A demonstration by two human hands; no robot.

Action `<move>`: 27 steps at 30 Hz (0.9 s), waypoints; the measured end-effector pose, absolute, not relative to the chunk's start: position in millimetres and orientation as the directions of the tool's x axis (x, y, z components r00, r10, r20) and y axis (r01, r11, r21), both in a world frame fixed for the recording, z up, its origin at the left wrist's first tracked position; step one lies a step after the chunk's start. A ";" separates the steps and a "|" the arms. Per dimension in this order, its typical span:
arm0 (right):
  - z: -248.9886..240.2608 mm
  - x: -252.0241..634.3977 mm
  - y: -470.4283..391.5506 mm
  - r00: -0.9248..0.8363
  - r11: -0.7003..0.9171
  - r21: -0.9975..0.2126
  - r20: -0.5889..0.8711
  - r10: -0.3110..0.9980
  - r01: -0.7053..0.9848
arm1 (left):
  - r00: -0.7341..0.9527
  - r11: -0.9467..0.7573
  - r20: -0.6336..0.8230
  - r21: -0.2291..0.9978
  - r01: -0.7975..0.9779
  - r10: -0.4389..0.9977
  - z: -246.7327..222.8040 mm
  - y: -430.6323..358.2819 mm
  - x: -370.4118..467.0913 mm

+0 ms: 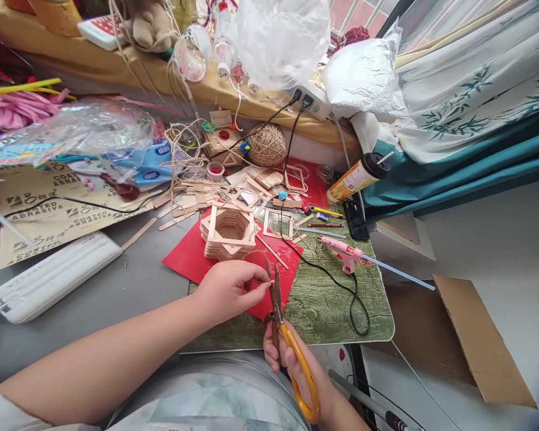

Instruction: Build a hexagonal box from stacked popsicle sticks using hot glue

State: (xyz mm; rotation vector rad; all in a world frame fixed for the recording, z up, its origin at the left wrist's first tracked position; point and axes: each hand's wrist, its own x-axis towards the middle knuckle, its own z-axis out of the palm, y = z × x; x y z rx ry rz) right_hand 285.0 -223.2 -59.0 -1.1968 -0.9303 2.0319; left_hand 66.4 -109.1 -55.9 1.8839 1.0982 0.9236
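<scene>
My right hand (291, 353) grips scissors (276, 299) with orange handles, their blades parted and pointing away from me. Between the thumb and forefinger of my left hand (236, 286) is a thin strand of twine (258, 252), its short end at the scissor blades. Whether the blades touch the strand I cannot tell. Just beyond my left hand, a star-shaped box of stacked craft sticks (229, 232) stands on a red sheet (184, 257). A flat square frame of sticks (278, 224) lies to its right.
A pink glue gun (345, 251) and its black cord lie at the right, near a phone (356, 219) and a drink cup (359, 176). Loose craft sticks (193, 200) and a twine ball (267, 145) are behind the box. A white device (56, 275) lies left.
</scene>
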 end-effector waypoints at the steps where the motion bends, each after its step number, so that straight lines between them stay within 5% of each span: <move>1: -58.9 284.8 -222.8 -0.408 -0.582 -0.801 -0.489 0.771 -0.140 | 0.370 -0.362 0.225 0.862 0.356 0.901 -56.4 -108.9 66.4; 15: -62.6 289.8 -219.5 -0.299 -0.603 -0.798 -0.573 0.763 -0.007 | 0.347 -0.409 0.303 0.865 0.292 0.888 -58.2 -108.5 65.6; 19: -53.8 328.8 -189.0 -0.003 -0.439 -0.844 -0.462 0.887 0.309 | 0.339 -0.363 0.289 0.915 0.178 0.895 -54.1 -108.1 65.8; 22: -54.2 364.3 -161.3 0.190 -0.365 -0.562 -0.345 0.919 0.742 | 0.395 -0.442 0.392 0.896 0.043 0.831 -49.7 -106.5 66.5; 24: -59.7 381.2 -148.1 0.235 -0.334 -0.352 -0.294 0.927 0.875 | 0.433 -0.508 0.468 0.861 -0.026 0.770 -47.3 -105.7 67.1; 27: -67.5 391.9 -139.4 0.105 -0.153 -0.298 -0.171 0.980 0.942 | 0.433 -0.560 0.506 0.829 -0.003 0.746 -45.8 -105.9 67.5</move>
